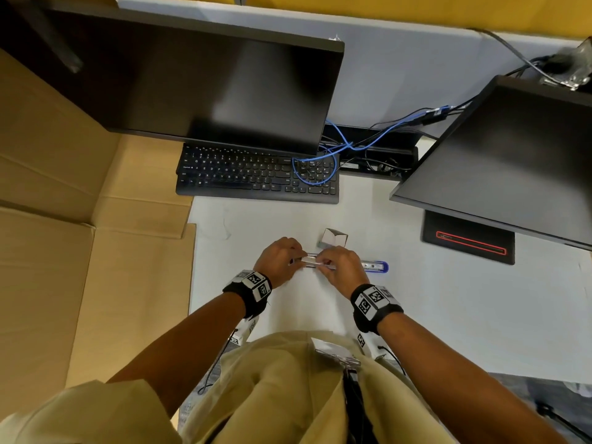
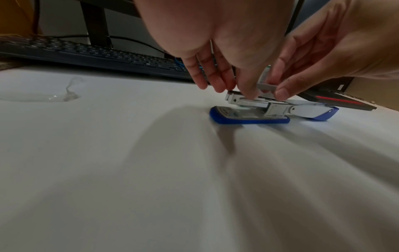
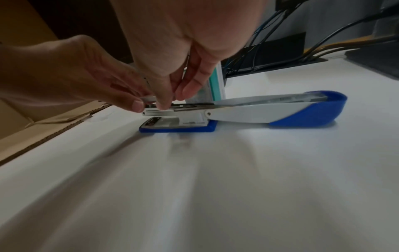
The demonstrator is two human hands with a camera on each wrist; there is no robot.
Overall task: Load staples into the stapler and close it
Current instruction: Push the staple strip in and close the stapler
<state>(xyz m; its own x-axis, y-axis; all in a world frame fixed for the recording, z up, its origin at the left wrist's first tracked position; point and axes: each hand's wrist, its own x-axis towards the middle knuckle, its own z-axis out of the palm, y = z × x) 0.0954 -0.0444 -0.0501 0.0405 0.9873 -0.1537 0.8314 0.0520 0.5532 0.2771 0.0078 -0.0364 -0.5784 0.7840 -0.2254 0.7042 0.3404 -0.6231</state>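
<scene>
The stapler (image 3: 237, 113) lies opened flat on the white worktop (image 1: 448, 315), its blue base down and its blue-tipped lid swung out to the person's right, so the metal magazine channel faces up. Both hands meet over the front part of that channel. The left hand (image 1: 278, 261) has its fingers curled down over the stapler's front end, thumb and fingertips on the channel and on the near end of a grey strip of staples (image 2: 266, 86). The right hand (image 1: 343, 270) pinches the same strip between thumb and forefinger, the other fingers loosely bent, and the strip sits just above the channel, tilted slightly; whether it already touches the rail cannot be told. Just behind the stapler stands a small white staple box (image 1: 333, 239) with a green stripe, its flap open. Left of the stapler, flattened cardboard (image 1: 80, 251) covers the surface. Farther behind the stapler lies a black keyboard (image 1: 256, 174) with a blue cable (image 1: 320, 184) looped over its right end, and above it a dark monitor (image 1: 208, 88). Behind and to the right of the stapler, a second monitor (image 1: 512, 161) stands on a black base with a red outline (image 1: 469, 238).
</scene>
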